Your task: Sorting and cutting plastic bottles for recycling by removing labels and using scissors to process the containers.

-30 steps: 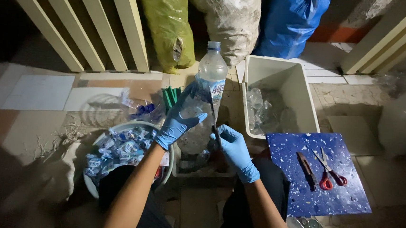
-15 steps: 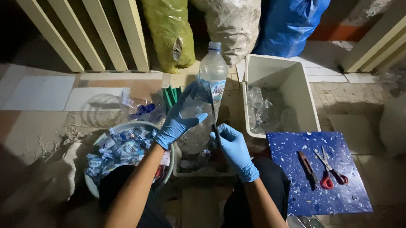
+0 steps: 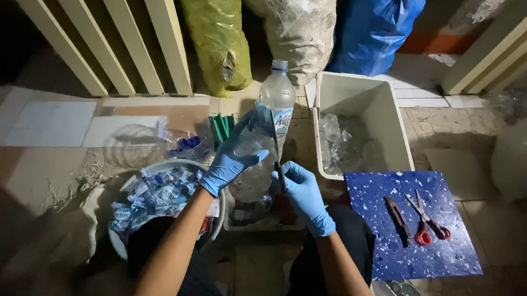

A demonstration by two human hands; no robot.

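Behind the left hand (image 3: 230,164), gripping a bottle (image 3: 262,143), its base hides; right hand (image 3: 302,191) holds a blade.

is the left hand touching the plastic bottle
Touching. The head view shows the left hand in its blue glove wrapped around the side of the clear plastic bottle, fingers pressed against it with no gap.

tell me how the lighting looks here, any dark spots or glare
Head view: light falls on the middle, where the left hand and right hand hold a clear plastic bottle; the corners and left edge sink into shadow; faint sheen on the bottle and white bin; no heavy blur.
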